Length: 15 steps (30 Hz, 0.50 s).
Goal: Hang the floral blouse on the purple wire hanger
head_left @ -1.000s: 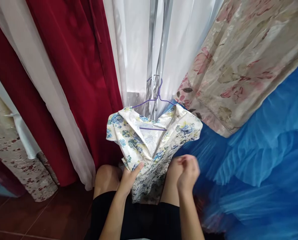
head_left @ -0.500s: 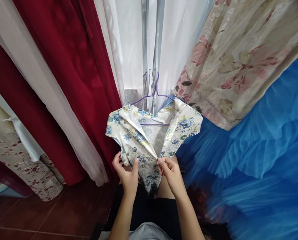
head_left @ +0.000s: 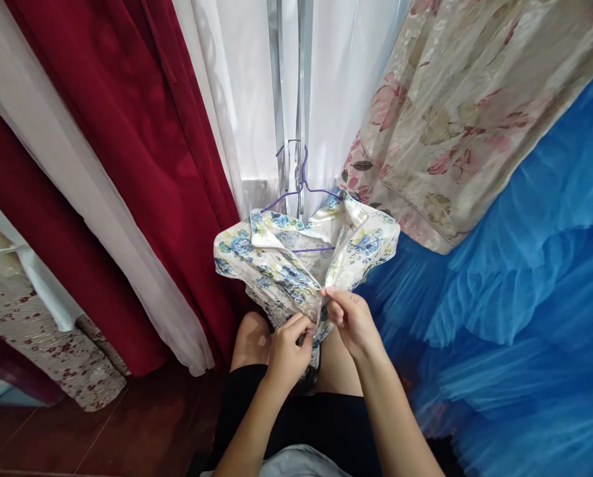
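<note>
A white sleeveless blouse [head_left: 283, 268] with blue and yellow flowers hangs on a purple wire hanger [head_left: 303, 190], straight in front of me. Its collar spreads open, and the two front edges meet lower down. At the point of the neckline, my right hand [head_left: 353, 318] pinches the front edge between thumb and fingertips. Slightly lower and to the left, my left hand [head_left: 292, 348] is closed on the front edge of the blouse. Whatever small fastening may lie under the fingertips is hidden. The lower end of the blouse hangs between my knees.
Grey straps [head_left: 289, 99] hang down to the hanger hook before a white cloth [head_left: 338, 73]. Dark red drapes [head_left: 122, 132] hang at left, a pink-flowered beige fabric [head_left: 455, 132] at upper right, and blue ruffled tulle [head_left: 515, 331] at right. Brown tiles [head_left: 142, 424] cover the floor.
My left hand has moved right from the blouse's side and closed on its front edge. My right hand has shifted up a little, still pinching. The view has turned slightly.
</note>
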Motion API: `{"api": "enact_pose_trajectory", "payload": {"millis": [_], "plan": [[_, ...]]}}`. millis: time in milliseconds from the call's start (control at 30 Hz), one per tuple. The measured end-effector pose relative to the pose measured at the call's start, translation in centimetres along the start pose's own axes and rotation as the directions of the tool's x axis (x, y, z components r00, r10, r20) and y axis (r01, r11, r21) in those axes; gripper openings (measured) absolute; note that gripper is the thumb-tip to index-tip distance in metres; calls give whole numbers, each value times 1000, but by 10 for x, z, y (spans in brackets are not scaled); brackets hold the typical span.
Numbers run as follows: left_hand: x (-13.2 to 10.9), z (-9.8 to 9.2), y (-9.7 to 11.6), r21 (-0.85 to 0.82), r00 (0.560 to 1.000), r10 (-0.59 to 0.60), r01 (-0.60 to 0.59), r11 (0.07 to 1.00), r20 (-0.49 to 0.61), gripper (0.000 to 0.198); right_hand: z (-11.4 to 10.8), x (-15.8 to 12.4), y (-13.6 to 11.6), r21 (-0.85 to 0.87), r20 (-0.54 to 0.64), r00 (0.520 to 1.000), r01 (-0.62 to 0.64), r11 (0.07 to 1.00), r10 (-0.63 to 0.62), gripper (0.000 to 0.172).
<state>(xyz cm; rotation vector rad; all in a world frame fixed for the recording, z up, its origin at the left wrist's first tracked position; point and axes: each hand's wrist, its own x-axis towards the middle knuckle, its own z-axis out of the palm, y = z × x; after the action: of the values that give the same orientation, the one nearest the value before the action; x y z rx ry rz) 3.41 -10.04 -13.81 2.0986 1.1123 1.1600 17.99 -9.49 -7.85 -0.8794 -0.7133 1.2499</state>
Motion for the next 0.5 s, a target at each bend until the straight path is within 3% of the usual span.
{"api": "enact_pose_trajectory", "payload": {"millis": [133,233,300,400,500], "plan": [[8,-21,16,289,972,25,-94,953,235,27,35,45,-48,11,59,993,99,995,-99,30],[9,-28,26,467,899,5,-232,853,437,37,61,68,-73,-44,69,967,248,968,-245,23],[10,-30,28,489,866,-19,-264,831,500,41,72,72,-79,-75,88,949,308,948,-301,19],[20,-38,23,366,893,46,-229,902,447,32,75,63,-79,-156,117,924,379,912,-364,14],[49,-57,23,158,984,127,-146,977,123,28,68,50,-76,-253,158,900,434,865,-406,12]]}}
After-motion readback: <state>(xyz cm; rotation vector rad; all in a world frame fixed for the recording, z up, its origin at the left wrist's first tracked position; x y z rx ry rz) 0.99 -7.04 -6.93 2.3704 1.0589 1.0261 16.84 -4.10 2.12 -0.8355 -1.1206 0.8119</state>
